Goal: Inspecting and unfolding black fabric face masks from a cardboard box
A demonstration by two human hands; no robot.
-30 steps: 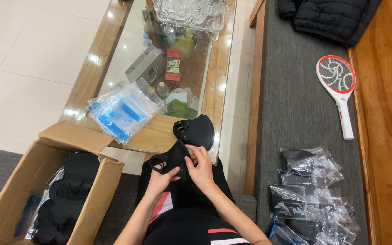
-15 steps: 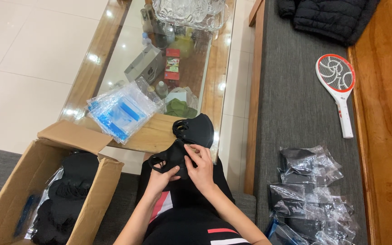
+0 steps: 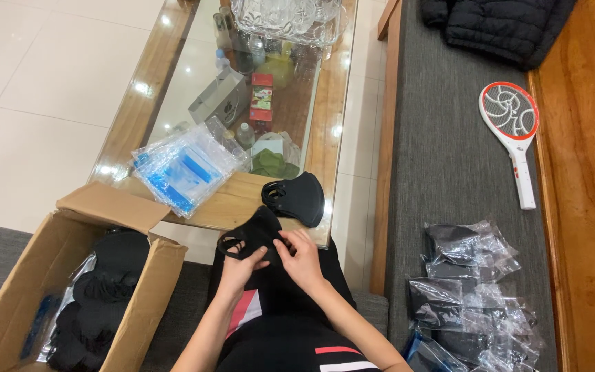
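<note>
Both hands, left hand and right hand, have fingers pinched on a black face mask over the lap, by the desk edge, spare mask within reach.

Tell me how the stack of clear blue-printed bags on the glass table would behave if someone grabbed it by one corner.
The stack of clear bags would probably droop: the film looks thin and crinkled. It is likely slippery, since the glossy sheets already lie fanned and could slide apart. It overhangs the table edge, so a push might send it off.
</note>
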